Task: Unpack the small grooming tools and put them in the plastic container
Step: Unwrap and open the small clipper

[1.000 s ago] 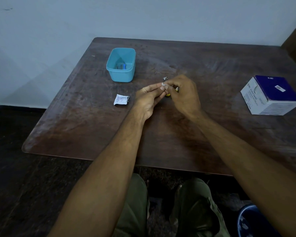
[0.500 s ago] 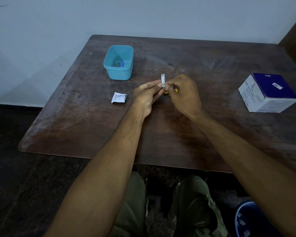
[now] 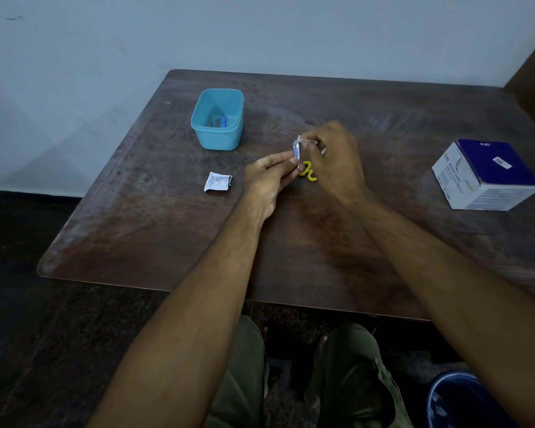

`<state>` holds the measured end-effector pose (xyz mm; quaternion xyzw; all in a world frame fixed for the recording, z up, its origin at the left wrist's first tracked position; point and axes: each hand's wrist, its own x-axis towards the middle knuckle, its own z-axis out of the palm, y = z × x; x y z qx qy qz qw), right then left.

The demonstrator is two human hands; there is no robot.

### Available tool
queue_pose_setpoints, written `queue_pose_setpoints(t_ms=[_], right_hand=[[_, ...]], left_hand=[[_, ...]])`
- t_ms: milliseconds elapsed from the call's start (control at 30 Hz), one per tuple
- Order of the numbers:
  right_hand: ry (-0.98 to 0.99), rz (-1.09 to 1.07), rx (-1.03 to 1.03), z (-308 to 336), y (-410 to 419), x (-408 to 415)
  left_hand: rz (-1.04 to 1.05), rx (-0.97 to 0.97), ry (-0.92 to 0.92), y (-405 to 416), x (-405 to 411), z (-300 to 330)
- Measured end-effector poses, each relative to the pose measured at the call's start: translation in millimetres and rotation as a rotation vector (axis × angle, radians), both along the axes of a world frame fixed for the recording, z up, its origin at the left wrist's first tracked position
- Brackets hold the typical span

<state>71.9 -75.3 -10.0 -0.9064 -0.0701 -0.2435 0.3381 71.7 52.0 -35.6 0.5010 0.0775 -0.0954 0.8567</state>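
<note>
A small silver nail clipper [image 3: 296, 154] stands upright above the middle of the table, pinched at its lower end by my left hand [image 3: 267, 182]. My right hand [image 3: 335, 159] pinches a thin clear wrapper [image 3: 306, 141] at the clipper's top. A yellow curly item [image 3: 309, 173] lies on the table just under the hands. The light blue plastic container [image 3: 218, 118] sits to the back left, with a small blue and silver tool [image 3: 218, 121] inside it.
A torn white printed sachet [image 3: 217, 181] lies left of my left hand. A white and purple cardboard box [image 3: 485, 176] stands at the table's right edge. A blue bin [image 3: 464, 400] is on the floor at lower right.
The clipper has come further out of the hands and now stands clear between them. My right hand has pulled up and back with the wrapper. The yellow item shows more.
</note>
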Motion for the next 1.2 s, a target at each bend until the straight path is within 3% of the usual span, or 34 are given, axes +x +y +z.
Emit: queue_pose_setpoints(t_ms=[200, 400, 700, 933, 1033, 1200], right_hand=[[-0.001, 0.093, -0.143, -17, 4, -11], [-0.023, 0.036, -0.012, -1, 0, 1], [-0.010, 0.077, -0.124, -20, -5, -10], [0.041, -0.027, 0.324, -10, -16, -2], [-0.012, -0.022, 0.171, -3, -21, -3], [-0.047, 0.073, -0.330, -3, -14, -7]], left_hand=[[0.007, 0.015, -0.022, 1, 1, -1], [-0.007, 0.038, -0.031, -1, 0, -2], [-0.006, 0.119, -0.041, -2, 1, -4], [0.013, 0.188, -0.058, -5, -3, 0], [0.034, 0.325, -0.122, -8, -6, -3], [0.105, 0.768, -0.309, -15, -8, -11]])
